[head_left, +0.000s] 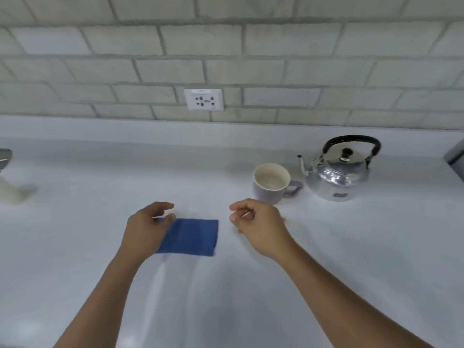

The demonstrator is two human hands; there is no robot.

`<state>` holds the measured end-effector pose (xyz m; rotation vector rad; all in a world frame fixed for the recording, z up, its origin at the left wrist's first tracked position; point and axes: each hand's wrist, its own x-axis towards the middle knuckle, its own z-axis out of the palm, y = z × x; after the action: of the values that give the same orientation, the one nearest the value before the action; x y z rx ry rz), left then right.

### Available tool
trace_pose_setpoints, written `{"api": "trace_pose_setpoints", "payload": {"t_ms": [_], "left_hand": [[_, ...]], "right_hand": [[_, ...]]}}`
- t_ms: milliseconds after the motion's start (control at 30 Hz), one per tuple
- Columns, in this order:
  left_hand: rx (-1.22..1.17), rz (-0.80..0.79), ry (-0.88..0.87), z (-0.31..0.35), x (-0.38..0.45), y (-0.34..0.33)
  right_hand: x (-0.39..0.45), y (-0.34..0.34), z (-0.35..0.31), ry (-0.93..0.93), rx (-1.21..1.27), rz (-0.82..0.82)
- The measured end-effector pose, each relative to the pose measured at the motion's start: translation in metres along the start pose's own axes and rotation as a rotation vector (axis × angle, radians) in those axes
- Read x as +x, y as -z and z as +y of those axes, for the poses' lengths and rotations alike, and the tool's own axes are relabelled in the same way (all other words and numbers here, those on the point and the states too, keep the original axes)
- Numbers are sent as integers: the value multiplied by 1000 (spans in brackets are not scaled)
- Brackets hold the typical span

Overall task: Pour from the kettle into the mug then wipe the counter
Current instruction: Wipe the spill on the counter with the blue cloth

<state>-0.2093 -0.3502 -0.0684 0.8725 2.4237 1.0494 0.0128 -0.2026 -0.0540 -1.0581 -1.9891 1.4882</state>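
A shiny metal kettle (339, 175) with a black handle stands at the right of the white counter (100, 247), its spout facing left. Just left of it sits a lilac mug (272, 183), upright, handle toward the kettle. A folded blue cloth (193, 237) lies flat in the middle of the counter. My left hand (148, 227) hovers over the cloth's left edge with fingers curled and apart, holding nothing. My right hand (258, 224) is to the right of the cloth and in front of the mug, fingers loosely curled, empty.
A tiled wall with a power socket (204, 99) runs behind the counter. A blurred pale object (7, 189) sits at the far left edge, and a grey appliance corner (455, 156) shows at the far right.
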Motion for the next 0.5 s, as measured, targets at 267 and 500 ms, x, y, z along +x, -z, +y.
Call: {"api": "trace_pose_setpoints", "payload": {"t_ms": [267,500], "left_hand": [[214,-42,21,-55,7,-1],[263,-78,36,-65,9,-10]], "right_hand": [[17,-95,18,-142,-476,-131],[21,-118,26,-131,-571,-58]]}}
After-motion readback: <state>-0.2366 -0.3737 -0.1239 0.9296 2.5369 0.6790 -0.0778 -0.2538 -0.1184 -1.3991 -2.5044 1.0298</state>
